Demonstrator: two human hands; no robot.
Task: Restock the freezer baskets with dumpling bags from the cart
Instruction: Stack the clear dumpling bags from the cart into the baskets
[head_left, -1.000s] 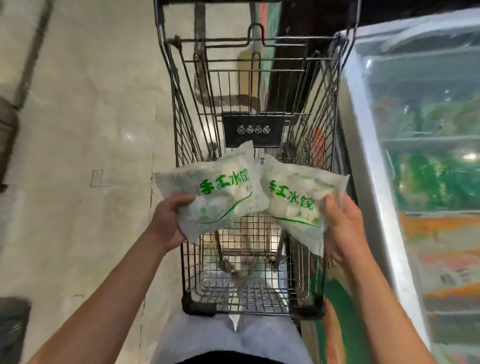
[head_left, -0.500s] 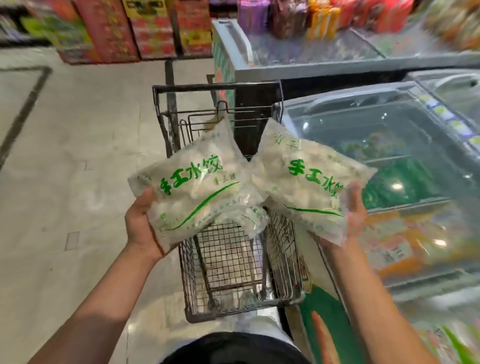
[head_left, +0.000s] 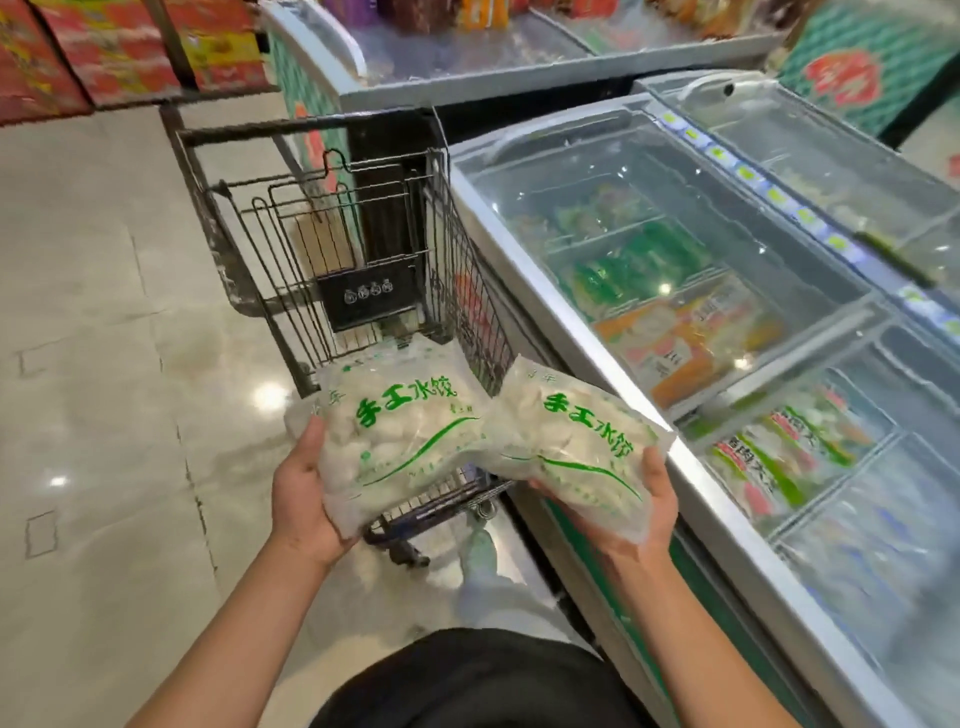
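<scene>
A: Hands?
B: Left hand (head_left: 304, 493) at 7 o'clock of frame centre, thumb laid on top of the left dumpling bag (head_left: 400, 431), fingers hidden beneath it, so clamped on the bag. Right hand (head_left: 649, 512) at 5 o'clock, cupped under the right dumpling bag (head_left: 571, 447), thumb curled up over the bag's right edge; gripping too.

A: Bags relative to each other?
B: Side by side, inner edges touching or overlapping, both face up, green print legible. Whitish dumplings show through the clear film.

A: And the cart?
B: Wire shopping cart (head_left: 353, 244) sits at 12 o'clock of the left bag; both bags are held over its near end. Contents of the basket floor cannot be told, the bags cover it.

A: Freezer?
B: Chest freezer (head_left: 540, 291) runs along 3 o'clock of the cart, just beside it. Sliding glass lid (head_left: 701, 171) looks shut over the far section. Green and orange packets (head_left: 691, 338) lie in wire-divided compartments. Right bag hangs just short of the freezer's near rim.
</scene>
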